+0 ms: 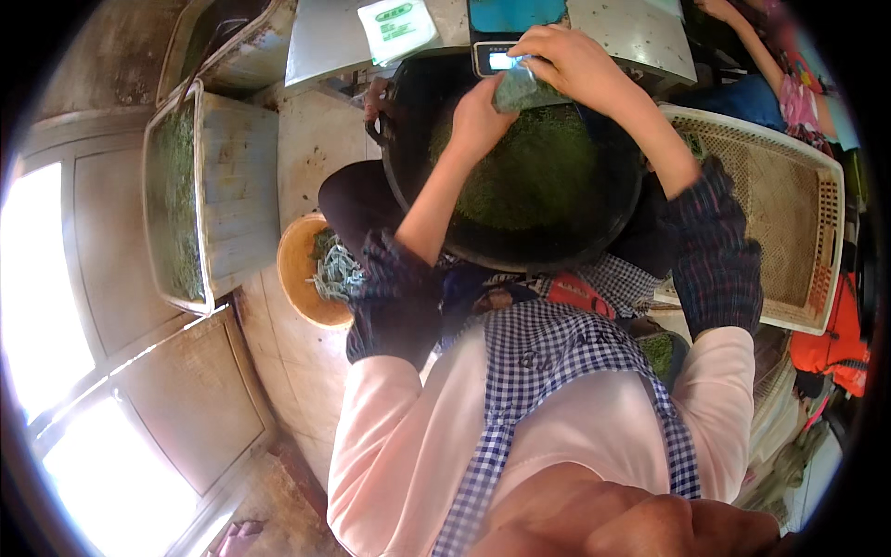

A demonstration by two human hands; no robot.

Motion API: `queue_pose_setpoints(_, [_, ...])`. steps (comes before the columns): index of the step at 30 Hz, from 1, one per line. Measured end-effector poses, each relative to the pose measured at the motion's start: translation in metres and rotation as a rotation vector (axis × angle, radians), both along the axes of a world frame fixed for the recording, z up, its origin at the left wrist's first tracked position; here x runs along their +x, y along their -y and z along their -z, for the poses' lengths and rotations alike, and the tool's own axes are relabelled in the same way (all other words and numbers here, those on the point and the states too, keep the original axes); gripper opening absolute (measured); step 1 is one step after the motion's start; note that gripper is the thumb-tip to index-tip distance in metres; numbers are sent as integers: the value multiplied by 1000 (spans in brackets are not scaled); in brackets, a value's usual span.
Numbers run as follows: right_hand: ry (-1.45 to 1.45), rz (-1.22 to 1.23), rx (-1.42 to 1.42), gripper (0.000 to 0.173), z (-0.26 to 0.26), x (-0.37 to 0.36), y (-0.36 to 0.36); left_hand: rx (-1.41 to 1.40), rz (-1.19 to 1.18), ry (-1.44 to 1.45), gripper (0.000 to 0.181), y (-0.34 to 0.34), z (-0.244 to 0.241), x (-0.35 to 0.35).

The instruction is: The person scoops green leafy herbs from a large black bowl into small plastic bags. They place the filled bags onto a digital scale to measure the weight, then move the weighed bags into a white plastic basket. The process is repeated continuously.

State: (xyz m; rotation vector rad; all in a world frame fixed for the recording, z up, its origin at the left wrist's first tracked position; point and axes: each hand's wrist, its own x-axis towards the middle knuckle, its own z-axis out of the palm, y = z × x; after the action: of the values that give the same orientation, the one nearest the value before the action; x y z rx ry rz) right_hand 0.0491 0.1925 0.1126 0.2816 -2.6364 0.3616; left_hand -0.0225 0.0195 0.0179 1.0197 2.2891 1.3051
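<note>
Above a wide black basin (411, 167), my left hand (485, 115) grips a small clear plastic bag (514, 92) with green matter inside. My right hand (572, 64) is at the upper end of the same bag, thumb and fingers on its edge. Loose green leafy matter (529, 170), finely cut or small-leaved, covers the basin's bottom. Just beyond the bag, a digital scale (518, 15) with a blue top and lit display stands on a metal table (452, 24). A stack of white printed bags (397, 31) lies left of the scale.
At left stands a deep bin (240, 188) of green matter. A yellow bucket (296, 278) holding pale strips is by my left knee. A cream plastic crate (779, 209) sits to the right. Another person's arm (755, 52) shows at the upper right.
</note>
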Motion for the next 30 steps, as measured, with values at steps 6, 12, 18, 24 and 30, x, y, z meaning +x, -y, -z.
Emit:
queue_pose_setpoints(6, [349,3,75,26,-18,83,22,214,132,209,58,1,-4,33])
queue_pose_setpoints(12, [432,60,3,30,15,129,15,174,274,262,64,-20,-11,75])
queue_pose_setpoints(18, [-47,394,-179,42,-16,155,47,88,364,439,53,-1,-21,66])
queue_pose_setpoints(24, [-203,772,-40,13,-3,244,-19,18,619,260,71,-52,-50,96])
queue_pose_setpoints(30, [-50,1331,-50,15,92,385,-96,-11,409,335,58,-15,-15,79])
